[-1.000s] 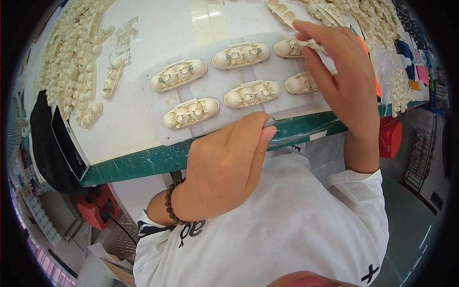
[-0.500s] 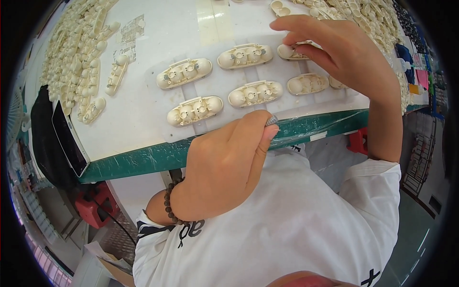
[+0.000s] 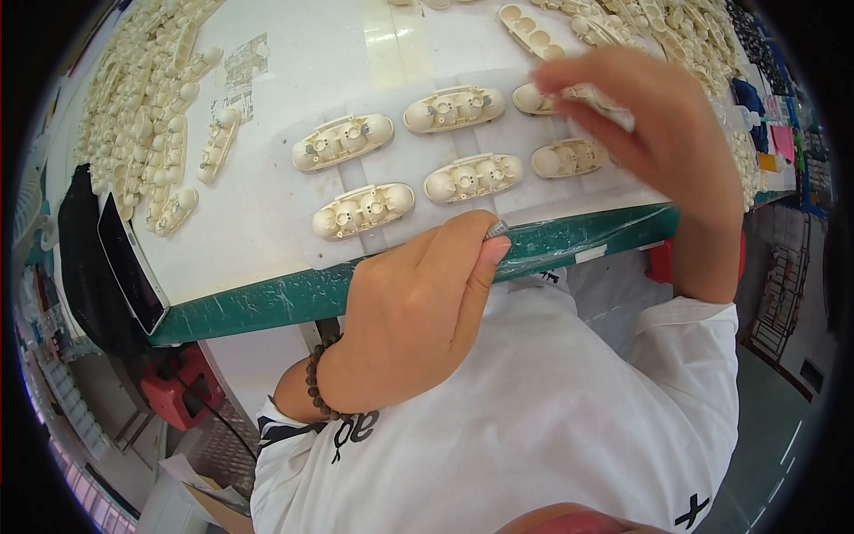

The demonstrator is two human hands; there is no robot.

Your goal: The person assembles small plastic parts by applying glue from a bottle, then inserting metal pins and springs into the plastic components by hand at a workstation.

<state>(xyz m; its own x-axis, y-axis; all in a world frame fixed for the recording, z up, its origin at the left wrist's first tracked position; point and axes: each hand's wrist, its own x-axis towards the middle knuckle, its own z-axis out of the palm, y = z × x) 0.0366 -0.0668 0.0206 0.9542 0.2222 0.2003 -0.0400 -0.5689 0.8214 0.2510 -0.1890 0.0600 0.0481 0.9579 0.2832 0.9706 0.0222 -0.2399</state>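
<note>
My left hand (image 3: 409,303) is closed at the table's front edge, with small grey pieces (image 3: 495,230) showing between thumb and forefinger. My right hand (image 3: 645,120), smeared by motion, hovers over a cream oval housing (image 3: 527,98) at the tray's upper right and partly hides it. Other cream housings with round domes sit in two rows on a pale tray (image 3: 298,209). Grey pieces show in the upper left housing (image 3: 342,142) and the upper middle housing (image 3: 454,109). In front are the lower left housing (image 3: 363,212), the lower middle housing (image 3: 473,180) and one farther right (image 3: 565,158).
Heaps of cream parts (image 3: 133,107) cover the table's left side, and another heap (image 3: 685,40) lies at the far right. A phone or tablet (image 3: 133,267) leans by a black cloth (image 3: 84,267) at the left edge. Green edging (image 3: 258,311) runs along the table's front.
My right hand has shifted slightly down and away from the upper right housing, its fingers now blurred. A cream shell behind it shows more fully. My left hand stays nearly in place.
</note>
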